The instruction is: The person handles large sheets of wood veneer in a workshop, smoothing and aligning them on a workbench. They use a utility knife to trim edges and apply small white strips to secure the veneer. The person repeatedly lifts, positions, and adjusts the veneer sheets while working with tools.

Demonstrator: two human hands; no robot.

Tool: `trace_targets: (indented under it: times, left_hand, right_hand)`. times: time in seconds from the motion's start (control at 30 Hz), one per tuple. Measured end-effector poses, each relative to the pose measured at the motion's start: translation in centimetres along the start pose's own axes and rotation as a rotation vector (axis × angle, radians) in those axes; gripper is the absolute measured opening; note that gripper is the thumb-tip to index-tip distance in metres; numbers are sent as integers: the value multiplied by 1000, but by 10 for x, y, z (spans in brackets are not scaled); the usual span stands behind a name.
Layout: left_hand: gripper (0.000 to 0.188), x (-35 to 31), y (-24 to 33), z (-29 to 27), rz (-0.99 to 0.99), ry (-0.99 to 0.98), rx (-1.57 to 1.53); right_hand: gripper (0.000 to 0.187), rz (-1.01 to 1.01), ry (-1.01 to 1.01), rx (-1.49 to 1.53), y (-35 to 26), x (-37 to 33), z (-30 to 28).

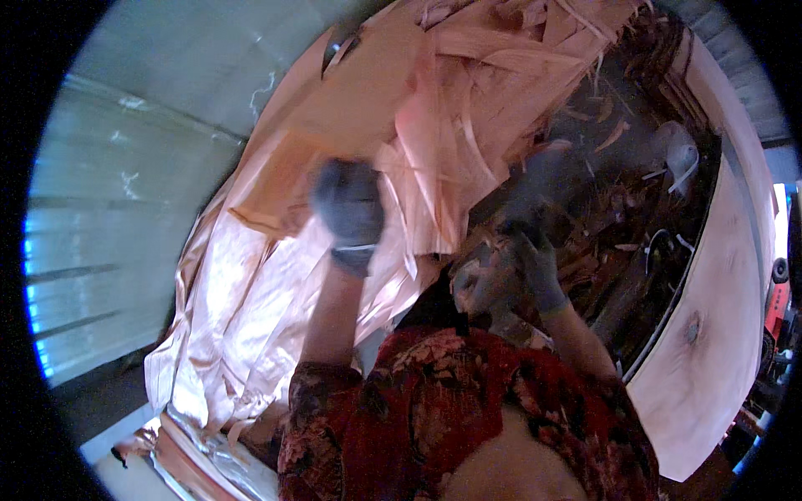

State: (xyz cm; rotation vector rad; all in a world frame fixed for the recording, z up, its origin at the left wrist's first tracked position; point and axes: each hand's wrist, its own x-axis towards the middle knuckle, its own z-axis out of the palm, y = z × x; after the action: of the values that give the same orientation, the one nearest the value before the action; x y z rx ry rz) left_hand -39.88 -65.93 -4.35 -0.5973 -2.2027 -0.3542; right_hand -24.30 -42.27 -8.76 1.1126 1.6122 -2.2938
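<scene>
My left hand, in a grey glove, is over a broad pile of thin pinkish wood veneer sheets. It is smeared by motion, so its fingers and any hold are unclear. Right beside it, an orange-brown veneer piece with a blurred edge lies across the paler sheets. My right hand, also gloved, is lower and to the right, at the edge of a dark heap of wood scraps. Its fingers curl inward; whatever is in them is too dark to make out.
Torn veneer strips are heaped at the far side. A pale wooden board borders the scraps on the right. A translucent plastic scrap lies among them. A ribbed greenish wall stands at left, and a red object shows at the far right.
</scene>
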Motion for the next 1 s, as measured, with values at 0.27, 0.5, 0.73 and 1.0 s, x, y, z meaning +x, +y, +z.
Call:
trace_targets:
  times: [0.27, 0.5, 0.73, 1.0]
  left_hand:
    - [22, -125, 62, 31, 8, -356, -273]
    - [39, -163, 54, 50, 43, -527, -327]
    - [102, -153, 47, 45, -546, -528, -600]
    - [69, -108, 53, 38, -1516, -140, -1314]
  right_hand:
    - [41, -235, -259, -324, 10, 50, 99]
    - [23, -51, -171, -244, 51, 78, 82]
    - [13, -18, -121, -193, 39, 78, 85]
    - [14, -117, -287, -165, 14, 70, 99]
